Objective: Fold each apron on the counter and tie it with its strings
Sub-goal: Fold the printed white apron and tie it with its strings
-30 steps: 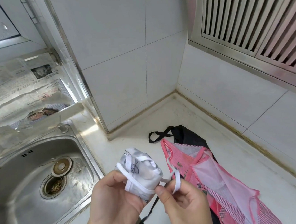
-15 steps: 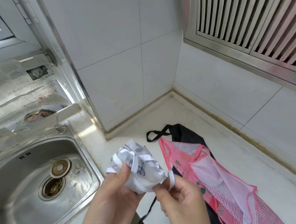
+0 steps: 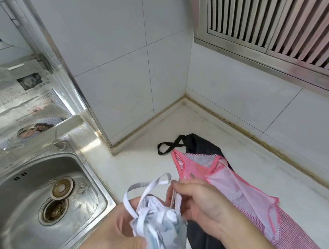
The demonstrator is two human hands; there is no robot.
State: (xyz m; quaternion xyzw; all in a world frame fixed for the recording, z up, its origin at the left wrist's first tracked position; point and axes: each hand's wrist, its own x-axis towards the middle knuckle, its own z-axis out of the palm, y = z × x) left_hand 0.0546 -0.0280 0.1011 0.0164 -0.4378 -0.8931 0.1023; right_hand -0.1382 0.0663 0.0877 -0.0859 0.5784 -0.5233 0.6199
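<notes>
Left hand (image 3: pixel 118 237) grips the bundled white apron (image 3: pixel 161 229) — right hand (image 3: pixel 199 203) pinches its white string (image 3: pixel 145 186); pink apron (image 3: pixel 236 193) lies right.

The left hand (image 3: pixel 118 235) grips a bundled white apron of thin patterned fabric (image 3: pixel 162 233) from the side. The right hand (image 3: pixel 199 199) pinches the apron's white fabric string (image 3: pixel 145 188) just above the bundle; the string loops upward, blurred, so its exact path is uncertain. On the white stone worktop (image 3: pixel 243 161) lies a pink checked apron with sheer panel (image 3: pixel 236 189), spread flat over a black fabric apron (image 3: pixel 203 144) whose black strap loop (image 3: pixel 167 147) lies toward the tiled corner. A stainless steel sink (image 3: pixel 26 198) with open drain (image 3: pixel 54 210) sits left of the hands.
</notes>
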